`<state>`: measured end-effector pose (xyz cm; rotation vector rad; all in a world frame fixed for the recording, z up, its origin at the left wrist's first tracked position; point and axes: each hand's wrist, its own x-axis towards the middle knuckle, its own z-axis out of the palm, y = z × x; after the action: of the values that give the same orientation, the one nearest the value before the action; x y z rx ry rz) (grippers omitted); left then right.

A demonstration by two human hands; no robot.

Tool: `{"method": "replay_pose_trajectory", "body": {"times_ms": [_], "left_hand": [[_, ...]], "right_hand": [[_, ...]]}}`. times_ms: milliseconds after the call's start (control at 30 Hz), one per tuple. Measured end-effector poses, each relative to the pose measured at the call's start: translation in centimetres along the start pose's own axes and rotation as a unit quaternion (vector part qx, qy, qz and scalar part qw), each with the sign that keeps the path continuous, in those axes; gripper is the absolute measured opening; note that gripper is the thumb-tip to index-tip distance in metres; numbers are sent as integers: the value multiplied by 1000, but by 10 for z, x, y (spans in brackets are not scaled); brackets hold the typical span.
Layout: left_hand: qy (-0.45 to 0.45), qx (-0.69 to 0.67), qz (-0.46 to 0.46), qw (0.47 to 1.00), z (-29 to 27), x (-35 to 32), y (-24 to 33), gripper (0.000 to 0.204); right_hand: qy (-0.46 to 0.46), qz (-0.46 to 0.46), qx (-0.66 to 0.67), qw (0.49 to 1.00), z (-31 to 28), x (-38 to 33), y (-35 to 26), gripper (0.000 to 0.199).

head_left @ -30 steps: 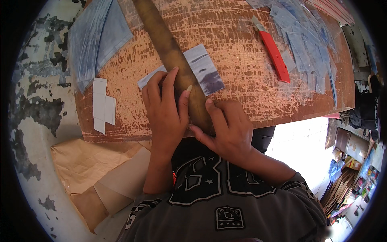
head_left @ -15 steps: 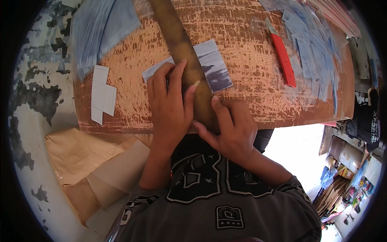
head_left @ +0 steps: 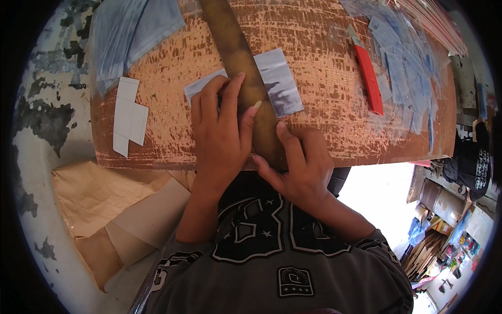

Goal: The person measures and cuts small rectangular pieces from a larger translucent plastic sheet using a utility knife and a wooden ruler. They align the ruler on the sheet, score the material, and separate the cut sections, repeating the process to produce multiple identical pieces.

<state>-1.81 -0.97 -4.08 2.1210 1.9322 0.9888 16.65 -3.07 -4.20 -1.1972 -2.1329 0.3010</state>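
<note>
Head view: a long, mottled brown strip [head_left: 240,57] runs slantwise from the top edge of the frame down to the counter's near edge at the centre. It lies across a glossy grey sheet [head_left: 282,83], which shows on both sides of it, more on the right than on the left. The left hand [head_left: 219,125] is set down from the left side; its fingers are bent and parted, with one fingertip and the thumb tip on the strip, apart from each other and not closed around anything. The right hand [head_left: 306,159] is at the strip's lower end, thumb and forefinger spread, one near each edge; whether these fingers grip it I cannot tell.

On the scratched counter [head_left: 172,125], a red-handled knife [head_left: 370,81] with its blade out lies at upper right, beside scattered bluish clear pieces [head_left: 405,78]. Long pinkish strips [head_left: 434,21] fill the upper right corner. Larger bluish sheets [head_left: 157,26] are stacked at upper left, and a white paper cutout [head_left: 129,118] lies near the counter's left edge. Brown paper [head_left: 99,193] sits below, at lower left.
</note>
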Motion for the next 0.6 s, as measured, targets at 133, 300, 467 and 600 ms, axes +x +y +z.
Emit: {"method": "replay_pose_trajectory", "body": {"times_ms": [133,300,467,600], "left_hand": [[0,1,0,1000,0,0,0,48],[-4,1,-5,1000,0,0,1,48],[1,3,-4,1000,0,0,1,49],[-4,6,-5,1000,0,0,0,50]], "right_hand": [[8,-6,4,1000,1,0,1,62],[5,-3,3,1000,1,-1,1,62],[5,2,5,1000,2,-1,1,62],[5,2,0,1000,2,-1,1,62]]}}
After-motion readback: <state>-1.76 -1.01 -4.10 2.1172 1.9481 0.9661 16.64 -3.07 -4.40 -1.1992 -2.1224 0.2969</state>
